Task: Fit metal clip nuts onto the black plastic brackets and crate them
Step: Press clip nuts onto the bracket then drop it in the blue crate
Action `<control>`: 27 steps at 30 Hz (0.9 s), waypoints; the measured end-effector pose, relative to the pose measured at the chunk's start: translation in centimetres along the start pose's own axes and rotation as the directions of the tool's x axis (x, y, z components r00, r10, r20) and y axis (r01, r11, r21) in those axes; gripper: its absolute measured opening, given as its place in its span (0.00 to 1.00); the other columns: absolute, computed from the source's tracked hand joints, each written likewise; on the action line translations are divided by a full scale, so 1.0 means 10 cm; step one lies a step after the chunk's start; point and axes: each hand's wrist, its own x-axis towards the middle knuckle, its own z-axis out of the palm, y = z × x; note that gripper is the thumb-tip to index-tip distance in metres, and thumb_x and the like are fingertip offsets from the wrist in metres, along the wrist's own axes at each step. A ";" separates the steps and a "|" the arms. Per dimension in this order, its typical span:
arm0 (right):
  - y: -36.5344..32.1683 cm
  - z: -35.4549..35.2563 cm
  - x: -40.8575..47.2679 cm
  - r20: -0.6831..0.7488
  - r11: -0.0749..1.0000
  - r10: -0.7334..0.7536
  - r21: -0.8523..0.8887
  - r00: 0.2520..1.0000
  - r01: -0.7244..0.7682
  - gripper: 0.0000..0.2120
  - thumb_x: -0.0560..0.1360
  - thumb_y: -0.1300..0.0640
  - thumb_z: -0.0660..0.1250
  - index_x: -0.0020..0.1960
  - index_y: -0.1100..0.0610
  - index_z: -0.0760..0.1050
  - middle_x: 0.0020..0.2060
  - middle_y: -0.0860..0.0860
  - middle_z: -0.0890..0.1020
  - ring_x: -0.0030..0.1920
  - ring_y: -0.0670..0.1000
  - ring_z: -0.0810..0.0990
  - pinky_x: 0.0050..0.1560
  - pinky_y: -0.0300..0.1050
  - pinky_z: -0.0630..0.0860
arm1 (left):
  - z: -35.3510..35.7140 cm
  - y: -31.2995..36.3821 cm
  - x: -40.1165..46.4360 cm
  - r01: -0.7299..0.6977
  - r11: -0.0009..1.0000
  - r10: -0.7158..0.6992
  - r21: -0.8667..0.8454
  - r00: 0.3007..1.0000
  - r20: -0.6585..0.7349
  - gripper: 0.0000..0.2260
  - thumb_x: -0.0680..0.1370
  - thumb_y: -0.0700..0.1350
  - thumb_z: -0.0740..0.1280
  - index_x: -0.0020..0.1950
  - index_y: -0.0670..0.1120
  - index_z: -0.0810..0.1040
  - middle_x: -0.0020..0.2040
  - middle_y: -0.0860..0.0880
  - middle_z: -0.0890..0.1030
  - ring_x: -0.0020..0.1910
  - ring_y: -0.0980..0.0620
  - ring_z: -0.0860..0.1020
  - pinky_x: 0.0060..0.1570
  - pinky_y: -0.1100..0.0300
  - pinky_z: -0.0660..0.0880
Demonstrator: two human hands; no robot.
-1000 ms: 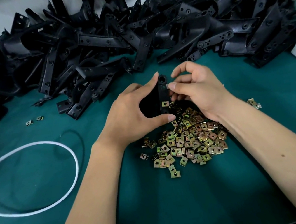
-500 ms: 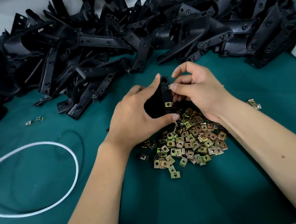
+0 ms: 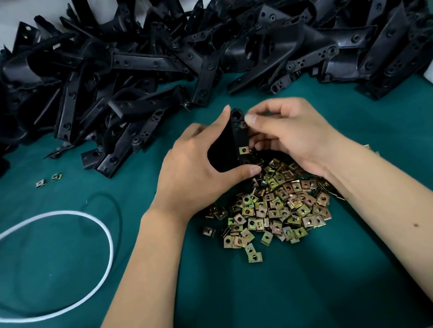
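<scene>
A black bracket (image 3: 238, 143) stands upright just above the heap of clip nuts (image 3: 275, 205), one brass clip nut (image 3: 243, 150) already seated on its lower edge. The left hand (image 3: 196, 167) grips the bracket between thumb and fingers; the right hand (image 3: 283, 130) pinches something small against its upper edge. Beyond the heap lies a pile of brackets (image 3: 192, 54) on the green desk (image 3: 259, 298); left of it, a white cable (image 3: 54, 260)
</scene>
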 end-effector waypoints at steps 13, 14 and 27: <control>0.00 -0.06 0.01 0.053 0.992 -0.027 -0.120 0.998 0.033 0.07 0.80 0.62 0.71 0.44 0.60 0.85 0.30 0.52 0.80 0.30 0.46 0.72 0.27 0.34 0.67 | -0.04 0.06 -0.02 -0.041 0.998 0.040 -0.040 0.999 -0.021 0.47 0.65 0.69 0.77 0.81 0.60 0.64 0.56 0.55 0.76 0.57 0.57 0.76 0.59 0.53 0.77; -0.01 -0.06 0.01 0.056 0.992 -0.027 -0.122 0.998 0.034 0.07 0.79 0.62 0.71 0.43 0.59 0.85 0.29 0.52 0.80 0.30 0.46 0.72 0.27 0.34 0.67 | -0.05 0.07 -0.02 -0.041 0.998 0.040 -0.039 0.999 -0.014 0.47 0.65 0.69 0.77 0.81 0.60 0.64 0.56 0.54 0.75 0.57 0.57 0.76 0.59 0.53 0.77; 0.03 0.00 -0.01 0.063 0.998 0.017 -0.065 0.998 -0.013 0.09 0.80 0.61 0.70 0.43 0.62 0.83 0.27 0.52 0.74 0.26 0.46 0.66 0.24 0.34 0.63 | 0.03 0.11 -0.02 0.002 1.000 -0.002 0.015 1.000 -0.023 0.48 0.63 0.71 0.75 0.81 0.63 0.63 0.57 0.56 0.74 0.55 0.59 0.74 0.58 0.57 0.77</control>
